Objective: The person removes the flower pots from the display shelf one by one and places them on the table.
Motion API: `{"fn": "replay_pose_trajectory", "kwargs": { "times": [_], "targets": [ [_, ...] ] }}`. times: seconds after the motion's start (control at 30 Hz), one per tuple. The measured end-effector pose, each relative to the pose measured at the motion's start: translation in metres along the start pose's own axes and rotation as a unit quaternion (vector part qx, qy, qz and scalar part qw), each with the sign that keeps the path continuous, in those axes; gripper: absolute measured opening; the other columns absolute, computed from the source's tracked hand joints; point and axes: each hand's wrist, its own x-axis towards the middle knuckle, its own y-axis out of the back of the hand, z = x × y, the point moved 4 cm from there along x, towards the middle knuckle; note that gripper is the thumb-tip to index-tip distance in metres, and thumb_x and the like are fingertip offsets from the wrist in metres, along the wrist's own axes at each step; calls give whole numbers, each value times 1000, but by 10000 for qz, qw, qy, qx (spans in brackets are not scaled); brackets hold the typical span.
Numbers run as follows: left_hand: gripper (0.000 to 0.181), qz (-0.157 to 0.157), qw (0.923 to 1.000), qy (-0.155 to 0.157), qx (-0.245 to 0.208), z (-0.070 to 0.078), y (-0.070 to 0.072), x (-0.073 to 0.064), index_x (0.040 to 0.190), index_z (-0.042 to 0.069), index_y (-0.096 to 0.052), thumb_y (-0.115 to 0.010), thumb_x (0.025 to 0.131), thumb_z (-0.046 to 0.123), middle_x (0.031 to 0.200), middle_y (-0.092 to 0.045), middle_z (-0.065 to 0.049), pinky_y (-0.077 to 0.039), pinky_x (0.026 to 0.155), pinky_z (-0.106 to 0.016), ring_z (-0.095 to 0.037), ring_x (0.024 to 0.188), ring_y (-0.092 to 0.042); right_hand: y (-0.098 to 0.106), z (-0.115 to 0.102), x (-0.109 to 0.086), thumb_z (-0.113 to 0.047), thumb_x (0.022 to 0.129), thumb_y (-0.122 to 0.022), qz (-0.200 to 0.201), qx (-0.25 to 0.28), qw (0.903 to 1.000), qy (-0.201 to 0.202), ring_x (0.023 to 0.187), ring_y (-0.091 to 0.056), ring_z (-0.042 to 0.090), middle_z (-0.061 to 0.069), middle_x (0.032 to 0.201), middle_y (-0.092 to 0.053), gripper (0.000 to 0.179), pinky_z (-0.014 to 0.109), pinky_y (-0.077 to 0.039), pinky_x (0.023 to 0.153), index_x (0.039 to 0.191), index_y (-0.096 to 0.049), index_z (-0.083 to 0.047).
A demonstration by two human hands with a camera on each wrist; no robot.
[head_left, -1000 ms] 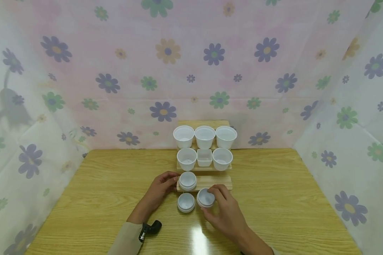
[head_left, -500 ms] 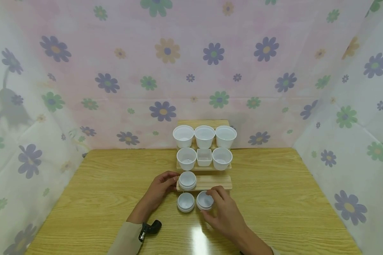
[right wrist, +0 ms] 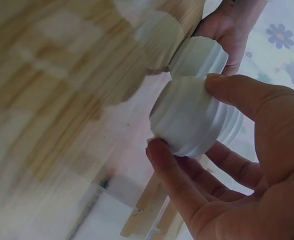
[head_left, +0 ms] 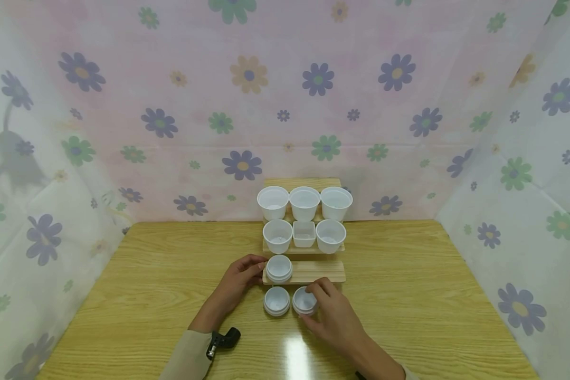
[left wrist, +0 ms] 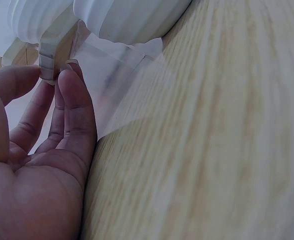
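Observation:
In the head view, my right hand (head_left: 334, 319) grips a small white ribbed pot (head_left: 304, 301) near the table's front middle. The right wrist view shows thumb and fingers around the side of this pot (right wrist: 184, 115). A similar pot (head_left: 276, 302) stands just left of it. My left hand (head_left: 241, 281) holds the left end of the lowest step of a wooden tiered stand (head_left: 320, 272). In the left wrist view, its thumb and fingertips pinch the end of that wooden board (left wrist: 48, 59). On that step's left end sits another ribbed pot (head_left: 279, 268).
Several white cups fill the stand's upper steps, including a round cup (head_left: 305, 203) on top and a small square cup (head_left: 304, 234) on the middle step. Behind the wooden table (head_left: 171, 264) hangs a flowered cloth (head_left: 199, 79), which also covers both sides.
My right hand has moved the held pot slightly down and left, level with the pot beside it. My left hand has stayed at the stand's end.

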Motion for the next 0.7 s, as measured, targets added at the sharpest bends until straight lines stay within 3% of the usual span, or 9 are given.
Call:
{"fn": "replay_pose_trajectory", "kwargs": {
  "times": [0.33,0.7],
  "targets": [
    [31,-51,10000,-17,3,1,-1,-1,130,-4,-64,-64,108,19,116,-72,-4,-60,85,-31,-18,97,-70,-3,4,-1,-19,74,-100,-347,-111,9991,-216,98,-68,17,1,115,-60,55,33,-61,81,116,-67,-8],
    [31,-59,10000,-10,-14,2,-1,-1,130,-4,-64,-63,109,19,116,-72,-5,-60,86,-32,-18,97,-70,-3,5,0,-19,71,-102,-293,-173,9989,-331,96,-68,18,-1,113,-59,57,32,-61,79,115,-67,-8]
  ]
}}
